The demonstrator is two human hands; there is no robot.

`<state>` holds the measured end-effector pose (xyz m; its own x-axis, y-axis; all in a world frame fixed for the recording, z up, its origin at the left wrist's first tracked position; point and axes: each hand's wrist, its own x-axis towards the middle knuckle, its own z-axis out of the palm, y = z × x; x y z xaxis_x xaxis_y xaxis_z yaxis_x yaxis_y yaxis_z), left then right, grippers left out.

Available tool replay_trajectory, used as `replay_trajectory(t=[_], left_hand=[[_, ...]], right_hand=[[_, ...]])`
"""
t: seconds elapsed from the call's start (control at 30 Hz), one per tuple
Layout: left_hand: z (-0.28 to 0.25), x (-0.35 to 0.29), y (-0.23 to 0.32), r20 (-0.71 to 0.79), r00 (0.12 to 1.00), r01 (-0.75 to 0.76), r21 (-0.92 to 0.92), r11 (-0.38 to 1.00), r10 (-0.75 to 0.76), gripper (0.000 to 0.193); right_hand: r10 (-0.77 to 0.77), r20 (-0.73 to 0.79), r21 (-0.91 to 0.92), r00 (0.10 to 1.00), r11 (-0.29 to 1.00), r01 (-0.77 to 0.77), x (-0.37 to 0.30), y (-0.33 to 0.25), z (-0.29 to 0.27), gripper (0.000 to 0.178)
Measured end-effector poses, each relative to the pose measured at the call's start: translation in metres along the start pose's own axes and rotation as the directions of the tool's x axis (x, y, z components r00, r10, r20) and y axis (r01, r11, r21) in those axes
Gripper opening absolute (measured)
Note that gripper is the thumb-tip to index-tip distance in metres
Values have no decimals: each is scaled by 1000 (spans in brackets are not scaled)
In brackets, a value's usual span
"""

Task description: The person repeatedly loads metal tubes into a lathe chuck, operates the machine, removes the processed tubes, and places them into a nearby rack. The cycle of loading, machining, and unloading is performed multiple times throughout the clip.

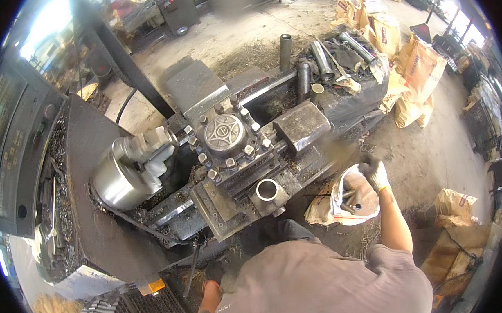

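Observation:
At the right, my right hand [375,173], in a work glove with blackened fingers, is closed at the upper right rim of an open white-lined sack [337,204]. Several short metal tube pieces [350,199] lie inside that sack. Low in the view, my left hand [214,271] hangs beside the machine in a dark glove with a red cuff; its fingers are hidden in shadow. In front of my body is a lathe with a shiny chuck [123,174] and a round tool turret [225,134]. A short metal tube [267,189] stands upright on the lathe's near block.
Metal tubes [321,61] and a hammer-like tool [337,68] lie on the lathe's far right end. Filled paper sacks [418,72] stand beyond. A control panel [16,140] is at the left, and flattened cardboard [450,260] lies at the lower right.

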<state>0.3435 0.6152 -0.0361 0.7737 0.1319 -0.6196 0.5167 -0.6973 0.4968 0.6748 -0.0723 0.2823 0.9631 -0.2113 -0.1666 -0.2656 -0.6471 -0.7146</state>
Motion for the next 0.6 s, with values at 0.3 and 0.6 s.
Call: replay_trajectory(t=[0.3,0.6], left_hand=[[15,-20,49,-148,973,128,-290,948,-177,40],[45,-80,16,-242,970,48,124,991,-17,24]], right_hand=[[-602,626,-105,495,564,819,-78,-322,93,46],[-861,507,101,34,99,990,41,-471,47,33]])
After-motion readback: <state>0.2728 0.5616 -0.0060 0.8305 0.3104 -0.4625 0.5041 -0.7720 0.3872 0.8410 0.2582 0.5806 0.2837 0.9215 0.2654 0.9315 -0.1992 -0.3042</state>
